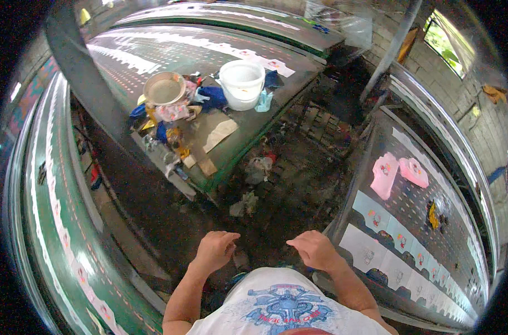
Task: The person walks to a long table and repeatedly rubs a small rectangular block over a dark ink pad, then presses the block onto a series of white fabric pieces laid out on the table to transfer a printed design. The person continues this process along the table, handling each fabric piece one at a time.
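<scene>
My left hand is raised in front of my shirt, its fingers curled together and pointing inward. Opposite it, my right hand is also closed, with its fingertips turned toward the left. A gap separates the two hands, and nothing shows in either one. Beneath them is the dark, littered floor. To the right of my right hand lies a long printing table with a row of white and pale blue printed fabric pieces. Two pink printed pieces rest farther up that table.
Ahead stands a dark table bearing a white bucket, a round basin and piled rags. A long green table runs along my left. A post rises at upper left. Scraps litter the floor.
</scene>
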### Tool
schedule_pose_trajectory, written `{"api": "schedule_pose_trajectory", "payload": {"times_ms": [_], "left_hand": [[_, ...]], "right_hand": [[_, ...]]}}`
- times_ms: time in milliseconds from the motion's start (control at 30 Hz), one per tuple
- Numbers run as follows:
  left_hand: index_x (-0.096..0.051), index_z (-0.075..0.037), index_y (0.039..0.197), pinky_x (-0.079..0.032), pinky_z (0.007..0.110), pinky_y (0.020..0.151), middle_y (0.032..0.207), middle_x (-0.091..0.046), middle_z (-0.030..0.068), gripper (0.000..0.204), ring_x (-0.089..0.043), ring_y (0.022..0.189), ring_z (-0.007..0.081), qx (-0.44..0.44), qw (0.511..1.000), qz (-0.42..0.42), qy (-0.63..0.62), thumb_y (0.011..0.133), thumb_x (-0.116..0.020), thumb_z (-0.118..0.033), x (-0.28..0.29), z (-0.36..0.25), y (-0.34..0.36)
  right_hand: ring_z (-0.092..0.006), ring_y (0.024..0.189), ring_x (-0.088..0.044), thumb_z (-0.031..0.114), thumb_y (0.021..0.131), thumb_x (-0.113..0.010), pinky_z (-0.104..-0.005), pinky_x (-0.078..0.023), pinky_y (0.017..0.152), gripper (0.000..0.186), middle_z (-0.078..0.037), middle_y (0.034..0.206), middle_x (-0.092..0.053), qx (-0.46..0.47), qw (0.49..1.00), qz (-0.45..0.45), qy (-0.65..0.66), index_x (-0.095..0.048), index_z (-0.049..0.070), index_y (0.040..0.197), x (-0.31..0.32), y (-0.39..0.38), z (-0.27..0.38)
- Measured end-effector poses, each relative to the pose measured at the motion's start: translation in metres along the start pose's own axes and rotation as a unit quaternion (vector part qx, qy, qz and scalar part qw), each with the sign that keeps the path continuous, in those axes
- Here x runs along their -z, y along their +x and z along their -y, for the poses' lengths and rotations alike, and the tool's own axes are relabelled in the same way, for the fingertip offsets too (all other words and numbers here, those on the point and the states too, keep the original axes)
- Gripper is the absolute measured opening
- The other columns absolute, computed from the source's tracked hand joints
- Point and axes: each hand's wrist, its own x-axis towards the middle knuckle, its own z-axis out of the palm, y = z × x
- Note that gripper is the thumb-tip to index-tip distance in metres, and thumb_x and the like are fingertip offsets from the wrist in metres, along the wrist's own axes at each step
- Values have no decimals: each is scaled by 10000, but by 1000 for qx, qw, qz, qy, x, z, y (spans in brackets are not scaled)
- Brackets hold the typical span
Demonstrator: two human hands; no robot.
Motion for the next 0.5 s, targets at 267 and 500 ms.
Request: {"api": "schedule_pose_trajectory", "payload": {"times_ms": [267,500], "left_hand": [[-831,-99,1281,-624,534,980,1116,-838,160,317,-788,1071,413,-101,990,68,-68,965,-823,-118,-26,10,154],[-813,-109,1322,-627,539,978,1097,-827,182,311,-790,1067,416,-161,980,110,-27,1015,-765,-105,-53,16,318]], "right_hand": [[-386,1006,-798,58,927,-776,-525,-627,924,308,-148,1049,-838,-202,979,-37,-8,-857,98,1222,15,-7,-68],[-368,1027,-806,68,959,-763,-506,-631,960,253,-132,1058,-851,-226,969,-98,-21,-873,87,1186,38,33,-196]]}}
